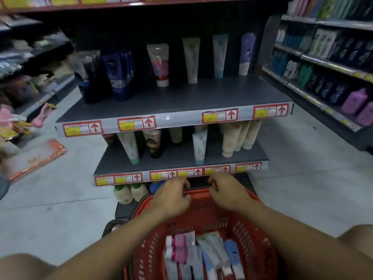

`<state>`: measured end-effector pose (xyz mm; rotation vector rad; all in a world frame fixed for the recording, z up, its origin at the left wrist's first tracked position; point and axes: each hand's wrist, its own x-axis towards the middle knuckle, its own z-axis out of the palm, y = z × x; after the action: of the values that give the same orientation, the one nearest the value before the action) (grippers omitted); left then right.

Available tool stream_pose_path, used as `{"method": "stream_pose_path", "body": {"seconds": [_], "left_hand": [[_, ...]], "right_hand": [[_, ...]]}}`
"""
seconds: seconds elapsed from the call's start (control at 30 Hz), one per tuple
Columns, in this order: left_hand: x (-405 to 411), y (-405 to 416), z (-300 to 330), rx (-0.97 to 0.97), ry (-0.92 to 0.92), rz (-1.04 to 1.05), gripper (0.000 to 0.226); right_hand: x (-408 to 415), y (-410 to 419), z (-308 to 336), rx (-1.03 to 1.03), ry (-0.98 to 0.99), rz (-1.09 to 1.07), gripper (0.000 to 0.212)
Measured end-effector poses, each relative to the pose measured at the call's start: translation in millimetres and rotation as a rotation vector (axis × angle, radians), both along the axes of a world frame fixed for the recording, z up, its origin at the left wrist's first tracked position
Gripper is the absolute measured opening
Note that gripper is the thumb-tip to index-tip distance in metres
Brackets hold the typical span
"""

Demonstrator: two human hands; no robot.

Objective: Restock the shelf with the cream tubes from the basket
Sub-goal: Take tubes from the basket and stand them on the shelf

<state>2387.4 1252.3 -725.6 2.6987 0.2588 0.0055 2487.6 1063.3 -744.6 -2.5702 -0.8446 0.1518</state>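
basket [252, 239]: red slotted plastic, slightly glossy | cream tubes [201, 255]: smooth soft plastic | shelf [181, 98]: matt dark grey boards | price labels [137, 123]: paper under glossy strip | floor [60, 199]: smooth pale

Orange flat pkg [37, 157] on floor [60, 199], left. Pink item [41, 116] near left racks. Side shelving [327, 63] right w/ dark bottles [331, 89], purple bottles [355, 101].
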Motion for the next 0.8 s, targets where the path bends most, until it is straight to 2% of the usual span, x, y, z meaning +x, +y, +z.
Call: {"method": "stream_pose_path", "body": {"seconds": [0.07, 0.37, 0.53, 0.67, 0.8], "left_hand": [[-2, -4, -27, -0.019, 0.075, -0.022, 0.025], [-5, -2, -131, -0.074, 0.343, -0.045, 0.029], [-14, 7, -190, -0.095, 0.5, 0.0, 0.026], [-25, 14, -233, -0.164, 0.593, 0.022, 0.042], [-36, 21, -273, -0.032, 0.653, -0.01, 0.055]], "right_hand": [[-2, -4, -27, -0.043, 0.081, -0.017, 0.024], [-9, -21, -128, -0.32, 0.435, -0.072, 0.016], [-13, -34, -195, -0.496, 0.588, -0.092, 0.041], [-22, -40, -233, -0.521, 0.684, -0.159, 0.067], [-29, -29, -237, -0.47, 0.808, -0.286, 0.084]]}}
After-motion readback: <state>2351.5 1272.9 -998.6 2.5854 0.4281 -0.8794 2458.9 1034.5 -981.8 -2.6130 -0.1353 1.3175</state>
